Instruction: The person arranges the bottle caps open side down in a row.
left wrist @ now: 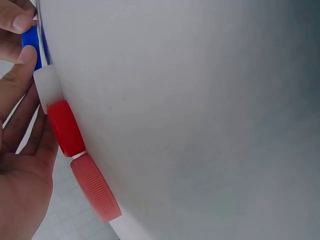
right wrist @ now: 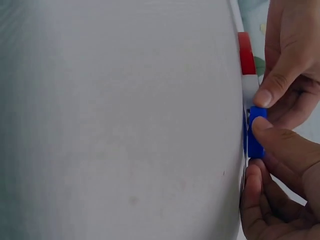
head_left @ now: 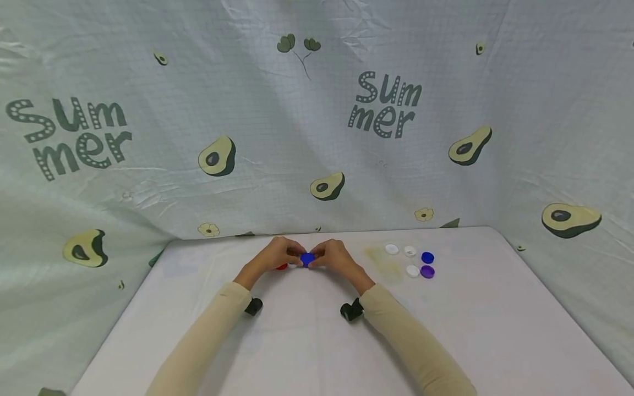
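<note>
A blue bottle cap [head_left: 307, 259] is pinched between both hands near the far edge of the white table. My left hand [head_left: 280, 253] has its thumb on one end of the cap, and the thumb of my right hand [head_left: 338, 256] presses its other part. Beside the cap, in the left wrist view, a row runs on: a white cap [left wrist: 48, 86], a red cap [left wrist: 66, 128] and a lighter red ribbed cap [left wrist: 96, 187]. From the head, my left hand covers part of this row. A thin blue strip shows next to the held cap; what it is I cannot tell.
To the right lie several loose caps: white ones [head_left: 392, 249], a blue one [head_left: 427, 257] and a purple one [head_left: 427, 271]. Behind the table [head_left: 317, 341] hangs a printed cloth [head_left: 267, 110]. Black wrist cameras [head_left: 351, 311] sit under both forearms.
</note>
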A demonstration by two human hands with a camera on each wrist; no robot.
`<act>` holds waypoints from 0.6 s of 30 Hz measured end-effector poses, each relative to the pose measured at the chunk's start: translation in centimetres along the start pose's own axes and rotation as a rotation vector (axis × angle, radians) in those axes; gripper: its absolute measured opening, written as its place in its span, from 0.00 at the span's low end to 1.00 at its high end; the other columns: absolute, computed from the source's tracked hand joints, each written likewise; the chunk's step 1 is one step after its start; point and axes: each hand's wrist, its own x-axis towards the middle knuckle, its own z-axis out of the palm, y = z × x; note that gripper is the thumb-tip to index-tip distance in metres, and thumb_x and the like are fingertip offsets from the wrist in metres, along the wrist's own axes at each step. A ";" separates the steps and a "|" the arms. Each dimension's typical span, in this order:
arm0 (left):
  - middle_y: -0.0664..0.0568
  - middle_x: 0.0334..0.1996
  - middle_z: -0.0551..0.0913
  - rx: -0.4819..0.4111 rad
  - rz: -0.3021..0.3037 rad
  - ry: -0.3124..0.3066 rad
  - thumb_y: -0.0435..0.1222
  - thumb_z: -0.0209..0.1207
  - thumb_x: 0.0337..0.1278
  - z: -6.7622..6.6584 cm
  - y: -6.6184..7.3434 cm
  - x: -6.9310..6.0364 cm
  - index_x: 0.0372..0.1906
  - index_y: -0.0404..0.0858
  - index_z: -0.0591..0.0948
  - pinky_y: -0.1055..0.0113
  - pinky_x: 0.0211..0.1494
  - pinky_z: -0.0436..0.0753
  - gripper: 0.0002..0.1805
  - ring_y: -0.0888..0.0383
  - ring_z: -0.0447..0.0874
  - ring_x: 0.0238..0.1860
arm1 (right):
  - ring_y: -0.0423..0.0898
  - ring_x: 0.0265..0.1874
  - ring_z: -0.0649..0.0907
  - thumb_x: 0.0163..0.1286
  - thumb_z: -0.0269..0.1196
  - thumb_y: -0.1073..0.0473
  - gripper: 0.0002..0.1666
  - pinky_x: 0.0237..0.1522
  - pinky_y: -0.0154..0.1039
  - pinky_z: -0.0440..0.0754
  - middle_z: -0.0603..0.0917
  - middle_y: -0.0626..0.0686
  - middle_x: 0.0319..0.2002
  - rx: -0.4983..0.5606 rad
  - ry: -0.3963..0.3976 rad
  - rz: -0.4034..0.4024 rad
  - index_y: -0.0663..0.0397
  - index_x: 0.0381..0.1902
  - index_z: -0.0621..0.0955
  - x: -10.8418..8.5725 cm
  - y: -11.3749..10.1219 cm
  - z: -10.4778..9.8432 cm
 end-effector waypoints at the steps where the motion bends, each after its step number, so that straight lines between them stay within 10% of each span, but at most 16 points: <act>1: 0.46 0.45 0.90 -0.003 -0.002 -0.005 0.32 0.70 0.59 0.0 0.0 0.0 0.50 0.31 0.87 0.60 0.54 0.84 0.15 0.54 0.87 0.47 | 0.44 0.38 0.86 0.58 0.78 0.60 0.17 0.44 0.37 0.86 0.90 0.53 0.38 -0.004 -0.008 0.004 0.61 0.44 0.89 0.0 -0.1 0.1; 18: 0.44 0.47 0.89 0.009 -0.166 -0.032 0.29 0.73 0.54 0.3 1.4 0.4 0.50 0.31 0.87 0.55 0.60 0.83 0.17 0.48 0.87 0.52 | 0.40 0.32 0.82 0.55 0.80 0.59 0.16 0.36 0.31 0.81 0.91 0.52 0.35 -0.071 -0.084 0.026 0.61 0.40 0.91 0.6 -1.0 -0.8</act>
